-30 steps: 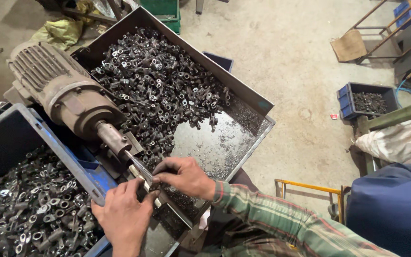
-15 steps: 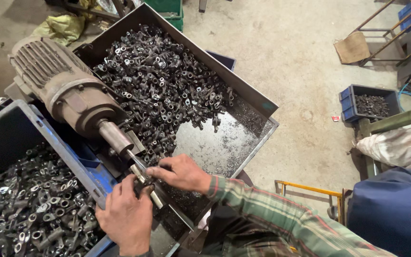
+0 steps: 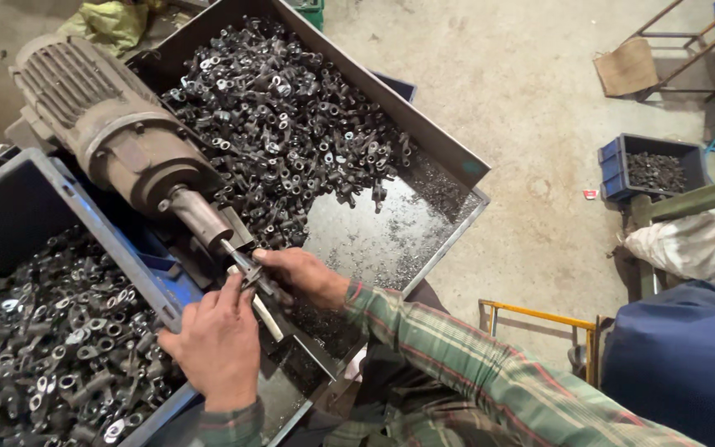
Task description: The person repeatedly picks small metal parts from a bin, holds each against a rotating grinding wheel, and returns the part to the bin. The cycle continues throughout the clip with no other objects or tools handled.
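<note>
Your left hand (image 3: 218,343) and right hand (image 3: 299,277) pinch a small dark metal part (image 3: 251,277), half hidden, at the motor's steel spindle (image 3: 237,255).

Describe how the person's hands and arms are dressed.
Both hands, left hand and right hand, are bare, with no gloves. The right arm wears a long plaid sleeve in green, red and pale stripes; a matching cuff shows at the left wrist.

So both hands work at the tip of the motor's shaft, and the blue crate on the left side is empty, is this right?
Not quite. The head view shows the blue crate holding many small dark metal parts. The rest stands: the left hand and the right hand work at the tip of the motor's shaft.
</note>
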